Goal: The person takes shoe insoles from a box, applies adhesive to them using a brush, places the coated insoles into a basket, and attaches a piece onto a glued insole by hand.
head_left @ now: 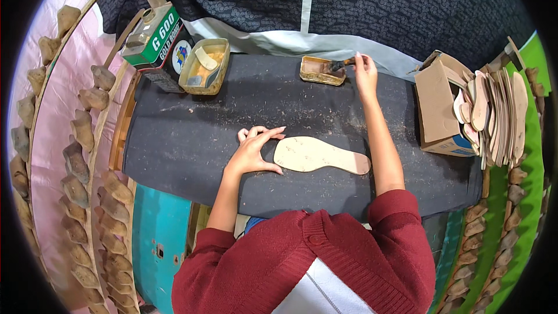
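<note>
A pale, sole-shaped insole (317, 156) with small marks lies flat on the dark table, its wide end toward my left hand (256, 151). The thumb and fingers of that hand are spread in a curve around the wide end, with fingertips at its edges; whether they press on it I cannot tell. Farther off, my right hand (364, 71) is closed on the handle of a dark brush (340, 65). The brush head is down in a small, shallow yellowish tray (323, 80) with a brownish coating inside.
At the back left stand a green and black metal can (152, 49) and a stained tub (202, 89) with loose pieces in it. A cardboard box (433, 104) stands on the right beside stacked insoles (504, 119). Racks of wooden shoe lasts (75, 163) flank the table.
</note>
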The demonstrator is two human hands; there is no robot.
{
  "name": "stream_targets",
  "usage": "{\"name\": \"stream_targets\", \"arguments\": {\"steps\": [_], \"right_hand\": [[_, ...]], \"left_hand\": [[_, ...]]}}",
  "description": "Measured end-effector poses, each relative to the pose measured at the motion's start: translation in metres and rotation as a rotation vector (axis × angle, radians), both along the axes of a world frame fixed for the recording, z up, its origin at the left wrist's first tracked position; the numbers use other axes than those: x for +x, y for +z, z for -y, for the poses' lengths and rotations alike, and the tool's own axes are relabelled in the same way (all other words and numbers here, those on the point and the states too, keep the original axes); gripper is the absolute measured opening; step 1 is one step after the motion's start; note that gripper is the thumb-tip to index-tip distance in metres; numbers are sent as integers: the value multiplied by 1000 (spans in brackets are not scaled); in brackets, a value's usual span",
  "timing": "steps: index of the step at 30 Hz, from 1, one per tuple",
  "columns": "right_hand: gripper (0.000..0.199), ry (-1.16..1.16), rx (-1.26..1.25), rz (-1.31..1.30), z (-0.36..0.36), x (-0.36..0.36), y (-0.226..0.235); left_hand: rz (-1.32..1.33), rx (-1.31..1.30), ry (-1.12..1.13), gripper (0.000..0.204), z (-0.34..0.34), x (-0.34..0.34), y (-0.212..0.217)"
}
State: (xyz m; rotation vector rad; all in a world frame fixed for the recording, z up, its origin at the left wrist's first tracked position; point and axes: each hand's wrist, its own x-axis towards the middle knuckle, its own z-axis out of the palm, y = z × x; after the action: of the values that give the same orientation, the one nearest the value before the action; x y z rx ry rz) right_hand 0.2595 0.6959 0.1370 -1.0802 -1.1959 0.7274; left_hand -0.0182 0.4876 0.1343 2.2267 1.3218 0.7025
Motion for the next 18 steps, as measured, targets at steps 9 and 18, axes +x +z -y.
{"name": "stream_targets", "arguments": {"steps": [9,18], "right_hand": [[24,-24,137,776,13,-72,54],[25,54,169,893,10,-88,60]], "left_hand": [[41,34,43,99,2,-11,-1],[23,108,33,100,7,-10,0]]}}
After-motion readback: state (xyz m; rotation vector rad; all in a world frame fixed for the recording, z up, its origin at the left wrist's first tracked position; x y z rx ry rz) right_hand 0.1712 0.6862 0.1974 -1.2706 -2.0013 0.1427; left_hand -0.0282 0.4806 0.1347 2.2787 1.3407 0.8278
